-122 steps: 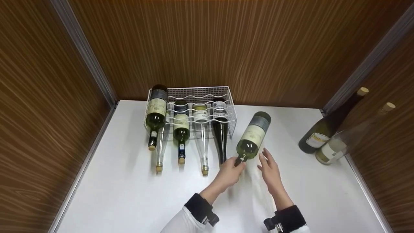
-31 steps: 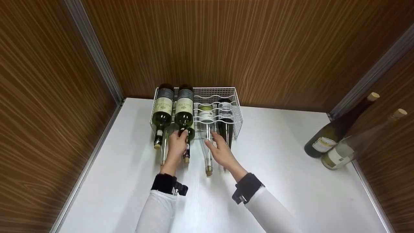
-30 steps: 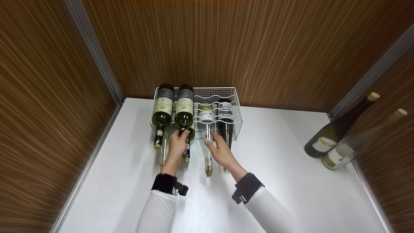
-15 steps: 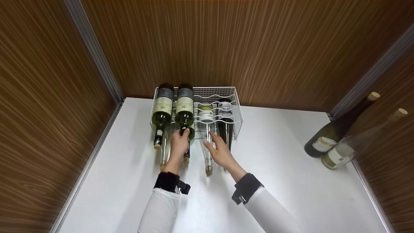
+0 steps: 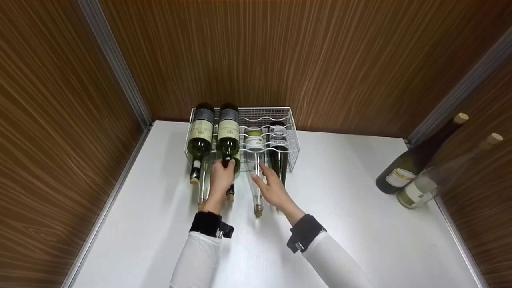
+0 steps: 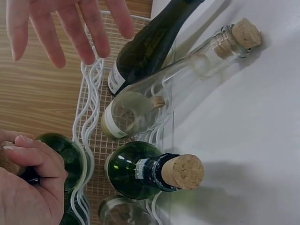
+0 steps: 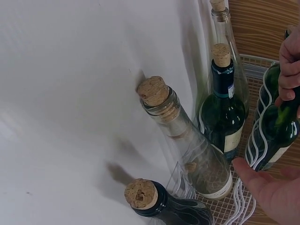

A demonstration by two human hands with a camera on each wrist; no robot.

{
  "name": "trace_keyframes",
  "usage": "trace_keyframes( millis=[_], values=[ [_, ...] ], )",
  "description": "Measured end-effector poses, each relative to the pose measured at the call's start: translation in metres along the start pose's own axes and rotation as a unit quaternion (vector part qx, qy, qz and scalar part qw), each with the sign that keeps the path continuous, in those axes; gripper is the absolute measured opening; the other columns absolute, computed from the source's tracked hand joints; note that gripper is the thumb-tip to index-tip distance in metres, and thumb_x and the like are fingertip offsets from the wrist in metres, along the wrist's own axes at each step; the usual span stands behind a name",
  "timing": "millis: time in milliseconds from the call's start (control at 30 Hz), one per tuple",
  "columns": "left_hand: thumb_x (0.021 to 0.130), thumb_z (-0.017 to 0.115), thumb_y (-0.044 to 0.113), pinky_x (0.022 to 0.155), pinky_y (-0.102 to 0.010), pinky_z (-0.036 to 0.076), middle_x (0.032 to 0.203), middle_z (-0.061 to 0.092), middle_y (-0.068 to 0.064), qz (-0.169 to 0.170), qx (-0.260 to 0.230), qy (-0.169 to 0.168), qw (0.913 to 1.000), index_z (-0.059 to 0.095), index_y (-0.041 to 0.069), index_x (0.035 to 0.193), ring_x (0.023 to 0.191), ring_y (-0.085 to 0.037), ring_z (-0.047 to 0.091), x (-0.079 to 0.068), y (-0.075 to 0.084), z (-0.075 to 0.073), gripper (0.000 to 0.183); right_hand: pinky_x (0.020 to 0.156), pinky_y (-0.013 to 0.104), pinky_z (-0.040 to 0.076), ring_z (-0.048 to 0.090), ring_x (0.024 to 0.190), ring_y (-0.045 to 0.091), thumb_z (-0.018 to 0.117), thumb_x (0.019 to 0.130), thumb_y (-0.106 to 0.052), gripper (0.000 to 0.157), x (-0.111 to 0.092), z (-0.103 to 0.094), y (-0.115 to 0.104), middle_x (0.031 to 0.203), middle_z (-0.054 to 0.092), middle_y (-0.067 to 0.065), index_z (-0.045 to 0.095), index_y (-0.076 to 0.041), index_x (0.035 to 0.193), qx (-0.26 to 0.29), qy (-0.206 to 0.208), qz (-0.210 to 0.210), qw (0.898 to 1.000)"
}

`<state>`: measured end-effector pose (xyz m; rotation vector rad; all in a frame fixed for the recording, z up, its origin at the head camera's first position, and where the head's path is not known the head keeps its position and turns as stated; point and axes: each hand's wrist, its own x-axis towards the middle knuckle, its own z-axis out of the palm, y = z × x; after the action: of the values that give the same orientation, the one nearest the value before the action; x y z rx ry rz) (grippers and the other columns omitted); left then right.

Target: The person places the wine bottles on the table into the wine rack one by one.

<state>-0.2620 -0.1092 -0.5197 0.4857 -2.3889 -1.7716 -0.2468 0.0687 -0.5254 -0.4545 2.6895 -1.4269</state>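
In the head view my left hand (image 5: 222, 176) grips the neck of a green wine bottle (image 5: 228, 130) with a cream label. This bottle lies on the top tier of a white wire wine rack (image 5: 294, 154), base toward the wall. A matching bottle (image 5: 201, 130) rests to its left on the same tier. Seen from the left wrist, the curled fingers (image 6: 40, 159) wrap the neck near its cork. My right hand (image 5: 274, 190) hovers with spread fingers over a clear bottle (image 5: 257, 200) on the lower tier, holding nothing.
On the lower tier lie a dark bottle (image 5: 279, 158) at the right, a green corked bottle (image 7: 222, 112) and another clear bottle (image 5: 203, 192). Two corked bottles, one dark (image 5: 394, 176) and one clear (image 5: 418, 192), stand at the right. Wood-grain panels (image 5: 256, 52) enclose the white table (image 5: 320, 160).
The held wine bottle has moved from right of the rack onto its top tier, beside the matching bottle. My right hand has moved left over the rack. The last second shows hardly any motion.
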Motion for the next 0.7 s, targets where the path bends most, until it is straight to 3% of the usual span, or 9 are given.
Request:
trace_keyframes(
  millis=[133,333,433,533,700],
  values=[
    [0.099,0.058,0.029,0.090,-0.047,0.047,0.114,0.064,-0.024,0.006,0.022,-0.004,0.9997,0.060,-0.006,0.119,0.106,-0.036,0.060,0.000,0.003,-0.002,0.040,0.103,0.054,0.038,0.043,0.130,0.039,0.051,0.103,-0.034,0.058,-0.001,-0.001,0.001,0.147,0.039,0.025,0.037,0.001,0.148,-0.001,0.001,0.005,1.000],
    [0.100,0.055,0.037,0.071,-0.043,0.053,0.100,0.065,-0.020,0.001,0.046,-0.021,0.9987,0.052,-0.002,0.131,0.076,-0.031,0.067,-0.002,0.006,-0.006,0.050,0.104,0.054,0.038,0.043,0.130,0.040,0.051,0.103,-0.035,0.060,-0.003,-0.005,0.006,0.147,0.040,0.025,0.037,0.001,0.149,0.003,0.003,0.006,1.000],
    [0.100,0.054,0.037,0.088,-0.046,0.050,0.118,0.061,-0.027,0.014,0.063,-0.018,0.9978,0.043,-0.005,0.140,0.099,-0.037,0.065,-0.004,0.007,-0.008,0.060,0.105,0.054,0.037,0.042,0.130,0.041,0.050,0.103,-0.034,0.060,-0.004,-0.008,0.008,0.146,0.039,0.025,0.036,0.002,0.149,0.006,0.004,0.006,1.000],
    [0.099,0.055,0.039,0.102,-0.051,0.040,0.136,0.050,-0.030,0.028,0.089,-0.014,0.9955,0.033,-0.007,0.147,0.122,-0.043,0.051,-0.007,0.009,-0.010,0.071,0.107,0.053,0.034,0.041,0.132,0.041,0.049,0.104,-0.033,0.060,-0.006,-0.011,0.011,0.147,0.039,0.027,0.034,0.002,0.149,0.008,0.006,0.008,1.000],
    [0.097,0.055,0.045,0.107,-0.054,0.034,0.146,0.039,-0.031,0.036,0.123,-0.026,0.9914,0.022,-0.006,0.152,0.130,-0.045,0.042,-0.018,0.013,-0.015,0.081,0.109,0.052,0.031,0.040,0.133,0.041,0.049,0.104,-0.035,0.061,-0.011,-0.017,0.017,0.145,0.040,0.027,0.034,0.003,0.149,0.008,0.015,0.005,1.000]
  ],
)
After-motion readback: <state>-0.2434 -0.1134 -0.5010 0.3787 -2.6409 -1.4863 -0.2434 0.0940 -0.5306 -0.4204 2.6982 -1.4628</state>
